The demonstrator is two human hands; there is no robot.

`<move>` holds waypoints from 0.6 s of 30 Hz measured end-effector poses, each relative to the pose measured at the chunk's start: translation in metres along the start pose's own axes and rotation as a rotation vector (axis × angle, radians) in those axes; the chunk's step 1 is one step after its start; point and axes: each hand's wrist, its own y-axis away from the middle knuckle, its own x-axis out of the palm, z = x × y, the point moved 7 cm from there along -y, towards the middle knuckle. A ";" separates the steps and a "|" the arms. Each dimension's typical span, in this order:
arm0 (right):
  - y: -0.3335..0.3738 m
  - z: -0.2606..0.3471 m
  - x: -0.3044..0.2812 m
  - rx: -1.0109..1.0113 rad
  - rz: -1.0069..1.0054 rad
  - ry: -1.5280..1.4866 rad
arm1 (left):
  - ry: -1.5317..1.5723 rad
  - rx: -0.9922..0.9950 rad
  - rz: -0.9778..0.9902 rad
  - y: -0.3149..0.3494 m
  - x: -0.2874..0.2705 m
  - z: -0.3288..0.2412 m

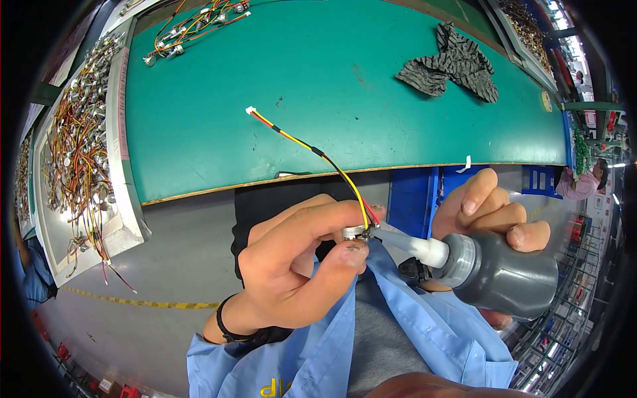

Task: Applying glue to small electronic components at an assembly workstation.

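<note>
My left hand [298,265] pinches a small round metal potentiometer [354,232] between thumb and fingertips. Red, yellow and black wires [345,178] run up from it to a white connector [250,111] above the green table. In my right hand [488,215] is a dark grey squeeze bottle [511,275], tilted on its side with its white nozzle [424,249] pointing left. The nozzle's tip meets or nearly meets the wire ends at the potentiometer; exact contact is too small to tell.
The green table [332,79] spans the far side. A white tray [126,132] heaped with wired potentiometers stands at left, and a loose bunch [192,30] lies at the far left. Grey striped cloth [451,63] rests at right. Blue crates [411,199] sit beneath the edge.
</note>
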 end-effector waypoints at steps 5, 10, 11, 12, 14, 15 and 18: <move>0.001 0.000 0.001 -0.001 -0.002 -0.001 | 0.023 0.015 -0.005 0.000 0.000 0.001; 0.002 0.000 -0.001 -0.006 -0.012 0.001 | 0.054 0.035 0.001 0.000 0.001 0.000; 0.002 -0.001 -0.002 -0.008 -0.007 -0.001 | 0.053 0.035 0.000 0.000 0.000 0.000; 0.002 -0.002 -0.002 -0.010 -0.002 -0.003 | 0.052 0.037 0.005 0.000 0.000 0.000; 0.003 -0.002 -0.002 -0.017 -0.014 -0.010 | 0.052 0.040 0.019 0.000 0.000 0.000; 0.003 -0.002 -0.003 -0.024 -0.027 -0.015 | 0.053 0.040 0.021 0.000 0.000 0.000; 0.002 0.000 -0.004 -0.026 -0.038 -0.014 | 0.077 0.054 0.032 -0.001 0.002 0.000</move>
